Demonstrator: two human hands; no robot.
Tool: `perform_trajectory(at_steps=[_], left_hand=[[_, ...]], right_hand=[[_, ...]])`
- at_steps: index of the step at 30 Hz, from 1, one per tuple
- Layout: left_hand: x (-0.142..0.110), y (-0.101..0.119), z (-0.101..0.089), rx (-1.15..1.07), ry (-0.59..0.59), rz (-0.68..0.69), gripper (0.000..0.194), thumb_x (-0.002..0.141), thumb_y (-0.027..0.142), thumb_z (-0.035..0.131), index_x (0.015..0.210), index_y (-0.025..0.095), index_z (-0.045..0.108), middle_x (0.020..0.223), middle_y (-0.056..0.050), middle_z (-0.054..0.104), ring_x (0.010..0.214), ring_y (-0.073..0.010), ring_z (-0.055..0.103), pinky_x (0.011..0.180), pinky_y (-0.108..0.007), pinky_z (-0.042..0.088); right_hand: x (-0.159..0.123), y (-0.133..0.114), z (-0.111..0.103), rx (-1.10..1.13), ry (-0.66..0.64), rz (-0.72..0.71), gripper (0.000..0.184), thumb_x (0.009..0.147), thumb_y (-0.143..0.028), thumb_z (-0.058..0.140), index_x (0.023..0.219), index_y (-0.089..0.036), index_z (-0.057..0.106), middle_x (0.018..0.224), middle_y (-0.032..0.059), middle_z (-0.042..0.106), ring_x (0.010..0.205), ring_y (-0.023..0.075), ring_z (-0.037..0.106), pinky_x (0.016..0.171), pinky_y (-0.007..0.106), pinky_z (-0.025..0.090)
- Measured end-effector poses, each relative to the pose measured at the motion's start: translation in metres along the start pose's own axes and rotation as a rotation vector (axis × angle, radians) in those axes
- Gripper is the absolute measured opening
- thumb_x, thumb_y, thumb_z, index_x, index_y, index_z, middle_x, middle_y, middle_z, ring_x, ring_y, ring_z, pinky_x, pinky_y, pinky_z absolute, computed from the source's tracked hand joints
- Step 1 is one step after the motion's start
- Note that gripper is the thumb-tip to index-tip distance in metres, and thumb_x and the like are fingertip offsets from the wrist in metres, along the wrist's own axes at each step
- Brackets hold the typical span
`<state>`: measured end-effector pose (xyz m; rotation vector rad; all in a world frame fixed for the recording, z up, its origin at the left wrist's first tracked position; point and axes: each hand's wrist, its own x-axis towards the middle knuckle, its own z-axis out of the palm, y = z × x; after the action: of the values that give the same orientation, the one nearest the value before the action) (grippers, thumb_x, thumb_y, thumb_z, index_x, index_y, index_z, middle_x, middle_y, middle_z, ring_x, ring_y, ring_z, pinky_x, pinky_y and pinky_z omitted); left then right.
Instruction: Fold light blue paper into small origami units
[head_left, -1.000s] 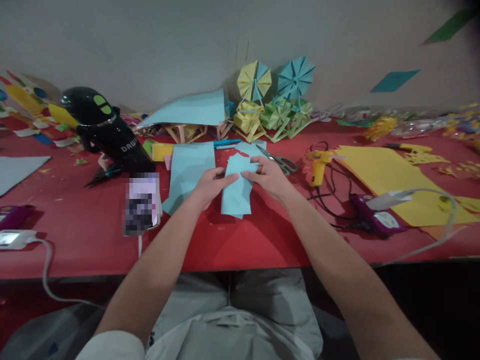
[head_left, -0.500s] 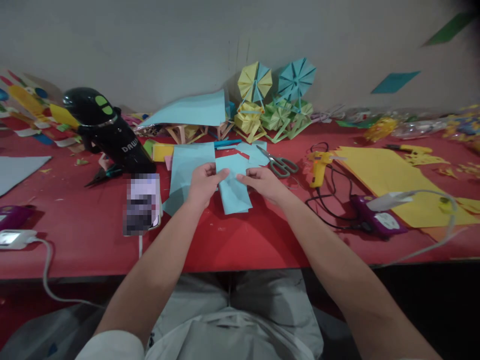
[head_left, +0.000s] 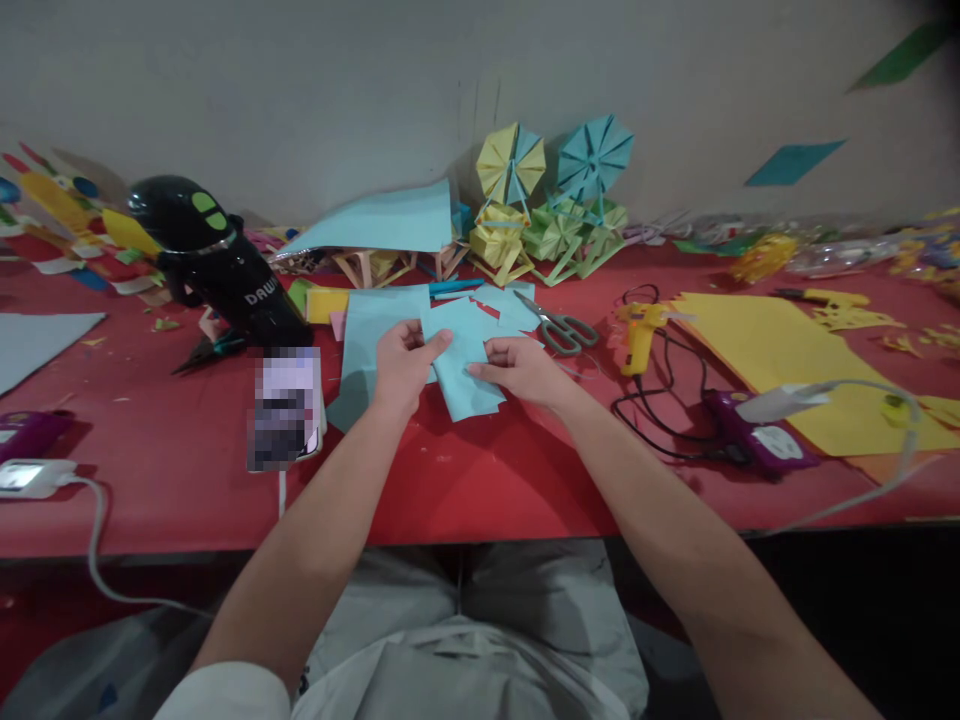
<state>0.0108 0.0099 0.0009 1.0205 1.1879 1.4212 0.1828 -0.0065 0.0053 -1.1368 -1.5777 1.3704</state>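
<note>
Near the middle of the red tabletop (head_left: 480, 490), toward the front edge: a folded piece of light-blue paper (head_left: 463, 378), held between two hands. Left hand (head_left: 406, 365) grips its left side, thumb lying on top, fingers curled behind. Right hand (head_left: 523, 370) pinches the right edge, thumb on the upper face. Paper tilts slightly, lower end leaning right; cannot tell whether its underside meets the surface.

Just left and behind, a larger blue sheet (head_left: 364, 335) lies flat, partly covered by the left hand. Scissors (head_left: 568, 332) beyond the right hand, handles toward the right, blades near blue scraps (head_left: 510, 305). Farther right: yellow glue gun (head_left: 637, 340), black cable trailing; yellow sheets (head_left: 780, 350); purple power strip (head_left: 787, 445).

Left side: phone (head_left: 286, 410), screen blurred, with a black bottle (head_left: 225, 270) behind it. Along the wall, pleated paper wheels (head_left: 596, 155), yellow and blue, above green and yellow folded pieces (head_left: 559, 235).
</note>
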Motion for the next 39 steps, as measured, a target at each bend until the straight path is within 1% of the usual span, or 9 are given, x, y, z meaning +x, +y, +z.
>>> perform_trajectory(at_steps=[5, 8, 13, 18, 24, 28, 30, 34, 39], left_hand=[[0.001, 0.000, -0.001, 0.007, 0.002, 0.003, 0.041, 0.054, 0.032, 0.086, 0.085, 0.016, 0.064, 0.080, -0.003, 0.067, 0.077, -0.0156, 0.061, 0.072, -0.029, 0.050], [0.000, 0.001, 0.000, -0.045, -0.063, -0.045, 0.039, 0.055, 0.032, 0.086, 0.085, 0.016, 0.065, 0.082, -0.004, 0.068, 0.075, -0.0154, 0.061, 0.071, -0.029, 0.050], [-0.001, 0.000, -0.001, -0.066, -0.137, -0.068, 0.034, 0.058, 0.030, 0.083, 0.082, 0.014, 0.067, 0.081, -0.004, 0.070, 0.070, -0.0148, 0.062, 0.065, -0.028, 0.051], [-0.001, -0.003, -0.002, 0.022, -0.110, -0.071, 0.039, 0.056, 0.024, 0.085, 0.089, 0.014, 0.067, 0.085, -0.006, 0.071, 0.076, -0.0177, 0.065, 0.070, -0.031, 0.053], [-0.009, 0.001, 0.002, 0.145, -0.191, -0.107, 0.045, 0.060, 0.022, 0.082, 0.101, 0.016, 0.065, 0.083, -0.004, 0.068, 0.075, -0.0172, 0.063, 0.070, -0.031, 0.052], [-0.012, 0.006, 0.001, 0.279, -0.287, 0.021, 0.041, 0.063, 0.019, 0.078, 0.103, 0.018, 0.069, 0.107, -0.007, 0.070, 0.095, -0.0199, 0.063, 0.081, -0.031, 0.049], [-0.011, 0.007, -0.001, 0.324, -0.315, 0.065, 0.035, 0.066, 0.022, 0.076, 0.100, 0.018, 0.071, 0.111, -0.007, 0.070, 0.100, -0.0209, 0.062, 0.086, -0.032, 0.048], [-0.009, 0.007, -0.004, 0.304, -0.311, 0.103, 0.024, 0.070, 0.030, 0.075, 0.090, 0.016, 0.072, 0.097, -0.008, 0.074, 0.096, -0.0212, 0.065, 0.088, -0.034, 0.048], [-0.007, 0.005, -0.006, 0.295, -0.352, 0.152, 0.022, 0.068, 0.030, 0.077, 0.084, 0.017, 0.071, 0.088, -0.006, 0.074, 0.088, -0.0202, 0.068, 0.084, -0.034, 0.051]], right_hand=[[0.001, 0.002, 0.001, 0.027, -0.015, 0.005, 0.046, 0.064, -0.045, 0.081, 0.064, -0.020, 0.042, 0.056, -0.0078, 0.043, 0.051, 0.0056, 0.036, 0.049, 0.023, 0.029], [0.001, 0.004, -0.001, 0.052, -0.029, 0.013, 0.043, 0.063, -0.041, 0.082, 0.065, -0.019, 0.044, 0.056, -0.0076, 0.045, 0.052, 0.0061, 0.040, 0.050, 0.023, 0.033], [0.000, 0.004, -0.001, 0.066, -0.116, 0.073, 0.036, 0.062, -0.038, 0.082, 0.073, -0.017, 0.055, 0.068, -0.0014, 0.061, 0.062, 0.0105, 0.054, 0.058, 0.026, 0.043], [-0.001, -0.001, -0.001, 0.036, -0.059, 0.077, 0.038, 0.065, -0.045, 0.080, 0.067, -0.018, 0.054, 0.059, -0.0048, 0.053, 0.056, 0.0089, 0.049, 0.056, 0.025, 0.042], [0.002, 0.002, -0.002, 0.011, 0.081, 0.060, 0.041, 0.068, -0.053, 0.076, 0.064, -0.018, 0.054, 0.056, -0.0036, 0.052, 0.052, 0.0093, 0.048, 0.054, 0.026, 0.041], [0.003, 0.004, -0.003, -0.071, 0.101, 0.036, 0.042, 0.069, -0.053, 0.073, 0.062, -0.018, 0.053, 0.053, -0.0049, 0.046, 0.050, 0.0075, 0.040, 0.050, 0.025, 0.032], [0.002, 0.004, -0.004, -0.113, 0.087, 0.022, 0.043, 0.069, -0.055, 0.072, 0.062, -0.017, 0.054, 0.052, -0.0049, 0.045, 0.050, 0.0073, 0.037, 0.049, 0.025, 0.028], [0.001, 0.004, -0.004, -0.115, 0.054, -0.028, 0.045, 0.068, -0.059, 0.072, 0.065, -0.017, 0.057, 0.055, -0.0042, 0.046, 0.053, 0.0076, 0.036, 0.051, 0.025, 0.028], [0.003, 0.009, -0.006, -0.114, 0.068, -0.089, 0.044, 0.069, -0.059, 0.071, 0.068, -0.016, 0.060, 0.060, -0.0029, 0.049, 0.056, 0.0084, 0.037, 0.053, 0.026, 0.029]])
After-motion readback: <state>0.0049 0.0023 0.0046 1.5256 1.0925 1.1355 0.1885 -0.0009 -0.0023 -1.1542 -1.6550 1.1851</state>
